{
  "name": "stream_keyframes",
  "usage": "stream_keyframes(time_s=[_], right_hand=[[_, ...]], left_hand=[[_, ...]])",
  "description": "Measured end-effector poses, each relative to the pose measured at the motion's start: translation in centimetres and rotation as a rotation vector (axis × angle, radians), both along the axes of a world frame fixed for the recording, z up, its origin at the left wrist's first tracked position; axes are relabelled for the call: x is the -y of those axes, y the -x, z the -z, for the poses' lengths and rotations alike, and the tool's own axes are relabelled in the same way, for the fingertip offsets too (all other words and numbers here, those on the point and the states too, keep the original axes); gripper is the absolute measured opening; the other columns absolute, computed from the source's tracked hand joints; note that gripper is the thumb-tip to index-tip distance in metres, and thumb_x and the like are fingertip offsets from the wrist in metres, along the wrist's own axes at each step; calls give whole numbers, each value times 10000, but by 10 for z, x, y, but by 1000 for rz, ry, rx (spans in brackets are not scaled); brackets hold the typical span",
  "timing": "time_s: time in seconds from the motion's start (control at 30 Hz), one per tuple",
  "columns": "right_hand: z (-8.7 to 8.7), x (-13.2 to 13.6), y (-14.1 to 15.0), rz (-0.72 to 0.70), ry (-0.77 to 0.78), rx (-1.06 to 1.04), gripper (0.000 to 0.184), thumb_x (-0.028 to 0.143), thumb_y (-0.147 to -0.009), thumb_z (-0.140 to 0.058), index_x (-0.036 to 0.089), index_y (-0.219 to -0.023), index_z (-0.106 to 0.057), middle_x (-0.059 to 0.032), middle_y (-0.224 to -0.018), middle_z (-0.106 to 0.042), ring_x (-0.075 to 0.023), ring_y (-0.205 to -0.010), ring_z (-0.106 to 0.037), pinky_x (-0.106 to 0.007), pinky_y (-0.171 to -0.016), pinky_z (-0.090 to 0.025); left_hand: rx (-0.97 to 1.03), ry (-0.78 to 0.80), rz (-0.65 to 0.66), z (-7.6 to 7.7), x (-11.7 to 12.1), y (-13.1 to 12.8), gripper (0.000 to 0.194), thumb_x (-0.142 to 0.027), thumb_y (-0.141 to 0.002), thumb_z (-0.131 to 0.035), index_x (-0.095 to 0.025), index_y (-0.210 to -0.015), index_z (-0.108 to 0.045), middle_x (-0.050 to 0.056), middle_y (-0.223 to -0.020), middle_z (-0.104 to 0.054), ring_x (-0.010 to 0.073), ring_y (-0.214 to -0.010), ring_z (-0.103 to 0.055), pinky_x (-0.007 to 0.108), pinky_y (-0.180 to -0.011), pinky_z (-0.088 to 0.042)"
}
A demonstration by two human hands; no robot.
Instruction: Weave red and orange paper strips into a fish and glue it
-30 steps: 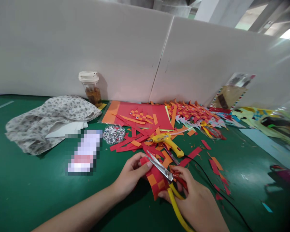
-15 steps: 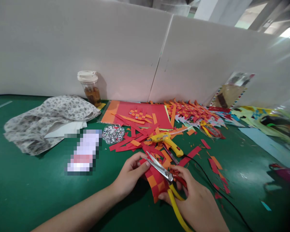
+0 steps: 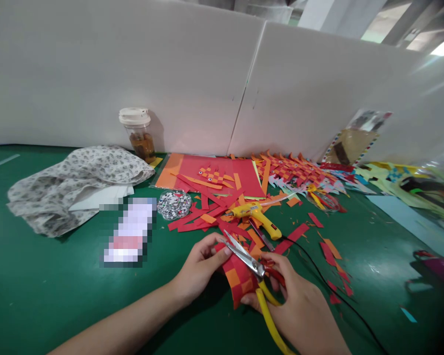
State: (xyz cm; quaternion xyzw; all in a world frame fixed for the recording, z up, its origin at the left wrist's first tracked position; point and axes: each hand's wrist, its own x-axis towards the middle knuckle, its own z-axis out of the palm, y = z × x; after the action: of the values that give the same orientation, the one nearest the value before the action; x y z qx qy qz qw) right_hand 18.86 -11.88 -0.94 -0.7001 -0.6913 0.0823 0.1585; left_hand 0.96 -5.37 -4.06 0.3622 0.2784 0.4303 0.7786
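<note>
My left hand (image 3: 200, 268) is closed on the upper left edge of a red and orange woven paper piece (image 3: 239, 282), thumb on top. My right hand (image 3: 299, 296) is wrapped round a pair of scissors (image 3: 246, 257) with silver blades and yellow handles. A red handle part shows under its fingers. The blades lie slightly apart over the paper's top edge, with their tips close to my left thumb. My right thumb is at the paper's lower right edge; whether it also presses the paper I cannot tell.
Beyond my hands lie a yellow glue gun (image 3: 257, 217) with a black cord, red and orange paper strips (image 3: 202, 222), and a woven paper fish (image 3: 214, 176) on red sheets. Further left are a bag of googly eyes (image 3: 174, 204), a blurred phone (image 3: 129, 231), cloth (image 3: 85, 172) and a cup (image 3: 140, 135).
Hardly anything differs. The paper's lower end has shifted very slightly up and left, and both hands keep their hold.
</note>
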Motion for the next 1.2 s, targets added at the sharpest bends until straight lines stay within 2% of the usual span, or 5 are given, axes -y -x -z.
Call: stream_keyframes(time_s=[0.37, 0.87, 1.0, 1.13, 1.2], right_hand=[[-1, 0, 1, -21, -1, 7, 472, 387, -648, -627, 217, -1061, -473, 38, -573, -565, -179, -525, -600, -247, -451, -435], [-1, -3, 1, -46, -6, -20, 403, 360, -672, -611, 230, -1028, -476, 52, -545, -561, -168, -495, -583, -237, -427, -425], [0, -3, -1, -10, -5, -76, 380, 344, -673, -604, 250, -1020, -479, 60, -560, -559, -148, -470, -552, -231, -439, -440], [0, -3, -7, 105, -40, -206, 397, 347, -684, -581, 258, -1052, -461, 17, -697, -629, -149, -538, -602, -215, -466, -468], [-1, -3, -10, 130, -44, -182, 427, 349, -675, -584, 260, -1071, -453, 18, -700, -627, -153, -543, -611, -216, -464, -470]], left_hand=[[40, 9, -12, -1, 0, 0, 249, -354, -707, -714, -164, -764, -563, -12, -681, -613, 101, -575, -548, 215, -586, -418], [59, 20, 13, -1, 0, 0, 209, -336, -738, -692, -174, -828, -595, 4, -744, -654, 126, -644, -591, 250, -663, -447], [36, 6, 1, -2, 0, 1, 203, -332, -751, -682, -161, -781, -577, -10, -679, -638, 95, -588, -564, 209, -608, -430], [1, 23, -26, -6, 1, 0, 241, -352, -740, -689, -152, -719, -555, -23, -631, -620, 77, -545, -540, 177, -544, -401], [-6, 36, -40, -7, 1, 0, 249, -362, -737, -689, -154, -728, -553, -20, -644, -625, 82, -555, -546, 183, -550, -407]])
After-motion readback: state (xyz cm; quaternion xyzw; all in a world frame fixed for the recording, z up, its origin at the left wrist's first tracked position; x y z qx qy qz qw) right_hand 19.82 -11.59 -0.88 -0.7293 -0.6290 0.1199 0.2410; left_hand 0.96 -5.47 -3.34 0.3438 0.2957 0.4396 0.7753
